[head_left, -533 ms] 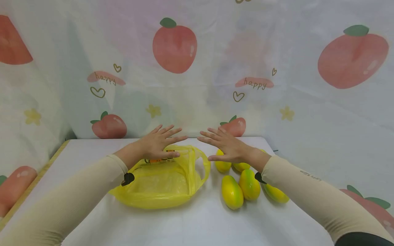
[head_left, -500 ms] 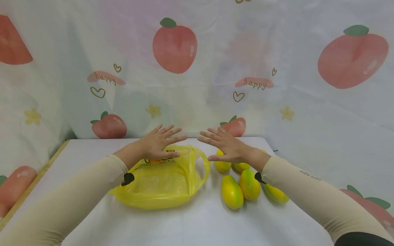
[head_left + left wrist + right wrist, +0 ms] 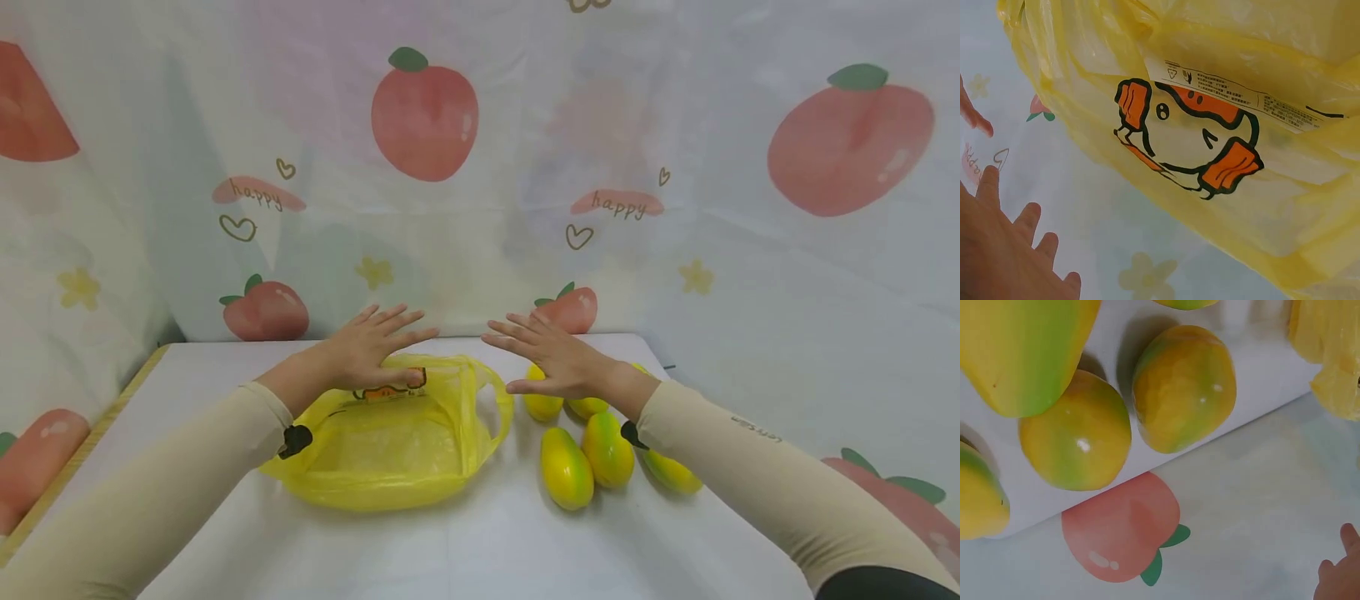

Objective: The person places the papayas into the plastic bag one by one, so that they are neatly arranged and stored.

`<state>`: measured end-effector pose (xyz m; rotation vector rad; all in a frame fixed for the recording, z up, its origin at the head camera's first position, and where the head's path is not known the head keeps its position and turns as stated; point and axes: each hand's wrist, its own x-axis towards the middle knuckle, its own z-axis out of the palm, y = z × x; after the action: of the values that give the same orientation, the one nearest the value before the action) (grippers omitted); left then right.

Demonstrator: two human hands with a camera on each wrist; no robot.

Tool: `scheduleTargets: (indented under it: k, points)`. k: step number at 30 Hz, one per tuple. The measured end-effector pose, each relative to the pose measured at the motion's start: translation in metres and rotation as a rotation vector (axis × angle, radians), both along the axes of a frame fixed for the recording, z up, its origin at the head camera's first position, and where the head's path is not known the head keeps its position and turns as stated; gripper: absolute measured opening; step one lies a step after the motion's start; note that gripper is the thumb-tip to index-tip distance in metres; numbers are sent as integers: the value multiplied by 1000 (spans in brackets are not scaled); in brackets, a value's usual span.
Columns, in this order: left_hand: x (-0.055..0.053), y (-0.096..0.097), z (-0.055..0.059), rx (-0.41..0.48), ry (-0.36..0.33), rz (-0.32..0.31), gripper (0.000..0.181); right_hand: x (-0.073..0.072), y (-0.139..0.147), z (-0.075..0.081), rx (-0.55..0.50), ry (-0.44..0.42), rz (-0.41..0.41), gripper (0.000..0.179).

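Note:
My left hand [image 3: 365, 350] hovers over the far left part of a yellow plastic bag [image 3: 375, 442], its fingers straight and spread. The bag lies on the table with a handle loop toward the right; a cartoon face [image 3: 1185, 128] with orange marks is printed on it. My right hand [image 3: 558, 357] is held with spread fingers just above the far mangoes and holds nothing. Several yellow-green mangoes [image 3: 566, 469] lie in a group right of the bag, some partly hidden by the right hand and forearm. Their smooth, shiny skins show in the right wrist view [image 3: 1185, 390].
A white cloth covers the table [image 3: 465, 550], with a wooden edge [image 3: 82, 446] along the left. Close behind the table hangs a fruit-patterned curtain [image 3: 480, 242]. The mangoes' far side lies near the table's back edge.
My left hand has moved slightly left, uncovering more of the bag's printed face. The right hand has stayed nearly still. Bag and mangoes lie as before; the head view has shifted a little.

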<state>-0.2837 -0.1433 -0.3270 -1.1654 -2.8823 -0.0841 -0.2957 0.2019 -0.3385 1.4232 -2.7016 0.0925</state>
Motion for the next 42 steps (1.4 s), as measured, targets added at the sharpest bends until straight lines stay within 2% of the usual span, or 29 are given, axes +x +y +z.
scheduleTargets:
  k: [5,8,12,17,24,27,31,35,42]
  points:
    - [5,-15,3,38,11,4,70,5,9,4,-36,-24,-26,77]
    - [10,-25,5,65,27,28,71,9,18,7,-70,-53,-57,76]
    - [17,-39,4,75,78,96,75,16,33,9,-87,-69,-103,76]
    - [26,-61,1,92,102,203,80,23,50,10,-89,-50,-148,75]
    - [40,-90,0,139,77,347,80,36,75,11,-136,-28,-232,75]
    - [47,-100,0,160,58,412,82,42,88,6,-151,-7,-294,77]
    - [54,-109,-3,215,16,487,85,52,106,2,-171,-21,-396,79]
    - [64,-119,-9,296,-13,547,84,62,120,0,-183,-43,-481,80]
    - [81,-133,-25,411,-60,626,85,82,144,-5,-205,-41,-565,84]
